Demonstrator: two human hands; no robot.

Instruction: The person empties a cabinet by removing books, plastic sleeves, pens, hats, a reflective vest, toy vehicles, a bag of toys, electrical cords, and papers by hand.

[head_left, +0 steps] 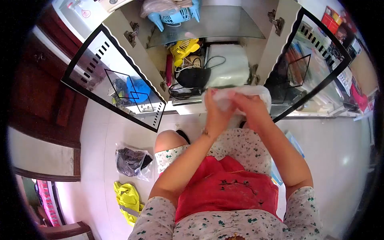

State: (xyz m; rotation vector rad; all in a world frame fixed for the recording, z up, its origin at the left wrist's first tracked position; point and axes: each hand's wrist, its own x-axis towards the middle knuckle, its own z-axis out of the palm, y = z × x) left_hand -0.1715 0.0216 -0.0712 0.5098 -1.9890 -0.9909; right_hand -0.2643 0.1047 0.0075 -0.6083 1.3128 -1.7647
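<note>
In front of the cabinet's lower shelf I hold a whitish, translucent plastic bag (262, 94) with both hands. My left hand (219, 116) is closed on its left part. My right hand (250, 107) is closed over its middle, with the fingers slightly blurred. What the bag contains, if anything, cannot be made out. Just beyond it, inside the cabinet, lie a large white plastic-wrapped package (227, 66), a black pouch-like item (194, 77) with thin dark cords, and a yellow plastic basket (185, 50).
Two black-framed glass doors, the left (116, 84) and the right (308, 60), stand open on either side. A glass shelf (224, 24) carries a blue basket (176, 17). On the floor lie a clear bag of dark items (134, 162) and a yellow reflective garment (128, 202).
</note>
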